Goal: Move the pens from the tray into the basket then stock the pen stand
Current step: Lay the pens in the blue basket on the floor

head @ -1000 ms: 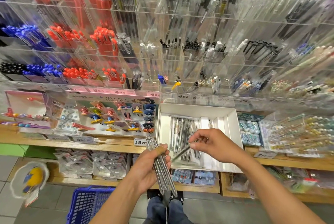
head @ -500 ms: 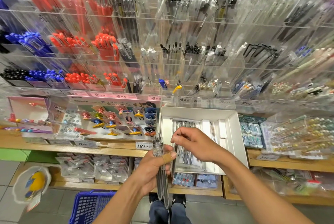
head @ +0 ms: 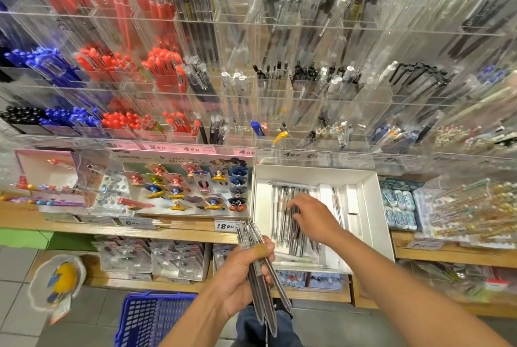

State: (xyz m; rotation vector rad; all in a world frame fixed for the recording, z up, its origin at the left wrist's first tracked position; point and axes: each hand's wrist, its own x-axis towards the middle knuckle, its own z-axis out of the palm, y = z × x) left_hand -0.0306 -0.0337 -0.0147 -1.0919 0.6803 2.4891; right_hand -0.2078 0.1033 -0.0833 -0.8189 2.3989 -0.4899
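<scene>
A white tray (head: 372, 206) sits on the wooden shelf, with several clear pens (head: 282, 223) lying in its left part. My left hand (head: 240, 271) holds a bundle of pens (head: 261, 282) upright in front of the shelf edge. My right hand (head: 313, 215) reaches down into the tray, its fingertips on the loose pens there; whether it grips one I cannot tell. A blue basket (head: 152, 318) stands on the floor at the lower left. The clear acrylic pen stand (head: 279, 89) fills the wall above.
A display card of small clips (head: 190, 187) lies left of the tray. Packaged erasers (head: 398, 206) and pens with beaded tops (head: 475, 206) lie to its right. Bagged goods (head: 151, 260) fill the lower shelf. A white and yellow item (head: 58, 279) hangs at the left.
My right hand carried a pen to the bundle in my left hand, left it there, and has gone back into the tray. The bundle has tilted a little.
</scene>
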